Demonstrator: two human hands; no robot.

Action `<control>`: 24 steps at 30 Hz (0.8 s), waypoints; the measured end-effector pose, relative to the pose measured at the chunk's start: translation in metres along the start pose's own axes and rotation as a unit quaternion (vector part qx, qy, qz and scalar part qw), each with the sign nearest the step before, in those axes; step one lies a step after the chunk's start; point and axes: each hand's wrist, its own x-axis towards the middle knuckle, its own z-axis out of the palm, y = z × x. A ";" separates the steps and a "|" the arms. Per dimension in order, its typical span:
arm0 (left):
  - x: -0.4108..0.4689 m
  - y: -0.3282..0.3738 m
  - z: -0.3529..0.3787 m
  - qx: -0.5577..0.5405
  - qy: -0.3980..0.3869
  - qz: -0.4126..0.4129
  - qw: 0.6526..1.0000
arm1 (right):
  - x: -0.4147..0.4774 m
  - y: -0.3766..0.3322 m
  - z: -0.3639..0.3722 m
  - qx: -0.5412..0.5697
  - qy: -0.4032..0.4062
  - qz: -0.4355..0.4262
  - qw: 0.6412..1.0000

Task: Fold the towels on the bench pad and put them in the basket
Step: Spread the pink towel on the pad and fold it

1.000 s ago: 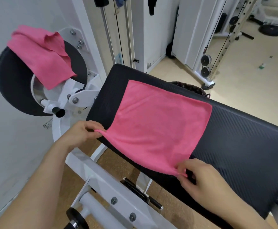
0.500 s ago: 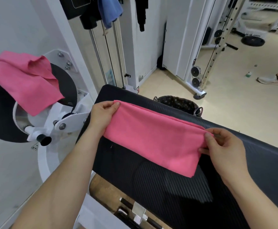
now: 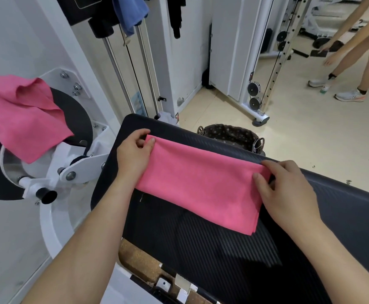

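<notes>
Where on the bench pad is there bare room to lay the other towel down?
The black ribbed bench pad is bare between the folded pink towel and its near edge, and rightward beyond the right hand. Crowded: the far strip, where the towel lies along the pad's far edge and the left hand and right hand pinch its ends.

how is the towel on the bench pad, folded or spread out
Folded: the towel lies doubled, layered edges visible at its near corner; left hand and right hand pinch its far corners.

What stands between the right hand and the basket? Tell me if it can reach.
Probably yes: the basket sits just beyond the bench pad, nothing between, though the right hand pinches the towel.
</notes>
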 end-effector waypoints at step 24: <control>-0.175 0.013 -0.116 0.056 0.035 0.041 0.997 | 0.101 -0.080 -0.082 0.265 -0.131 -0.184 0.937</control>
